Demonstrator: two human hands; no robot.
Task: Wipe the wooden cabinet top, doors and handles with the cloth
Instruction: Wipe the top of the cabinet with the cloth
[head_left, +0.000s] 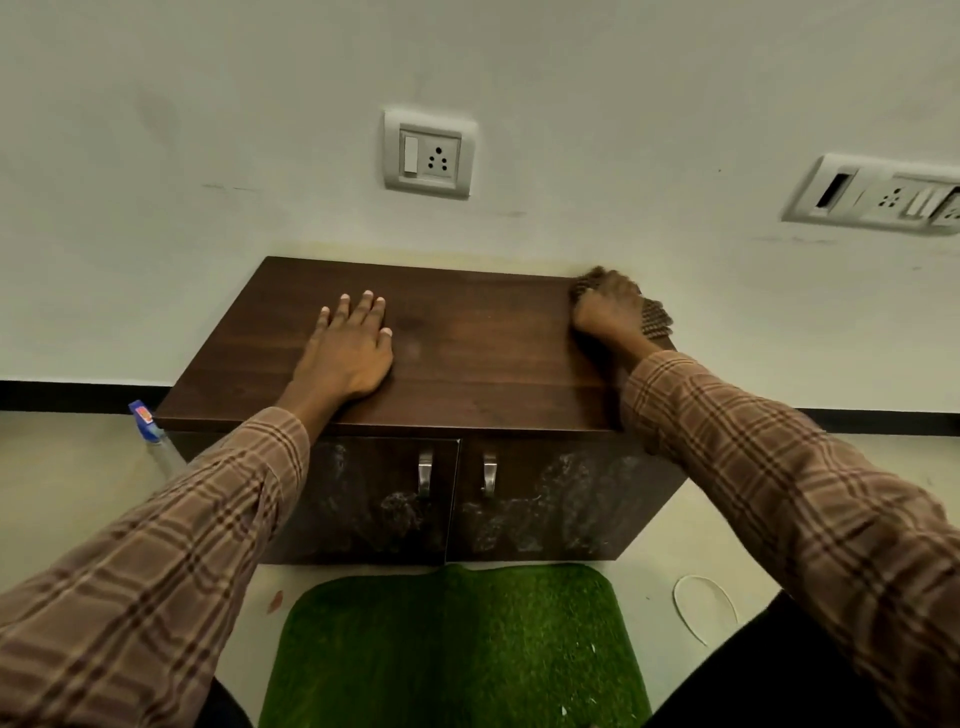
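A low dark wooden cabinet (467, 353) stands against the white wall. Its two doors (545, 499) carry metal handles (425, 470) near the middle seam and show pale smudges. My left hand (345, 348) lies flat on the left half of the top, fingers straight and spread. My right hand (605, 306) grips a brown textured cloth (655, 319) at the top's far right corner, next to the wall. Most of the cloth is hidden under the hand.
A green grass-like mat (457, 649) lies on the floor in front of the cabinet. A spray bottle with a blue label (148, 423) stands at the cabinet's left side. Wall sockets (428, 153) sit above. A white cord loop (704, 605) lies on the floor at right.
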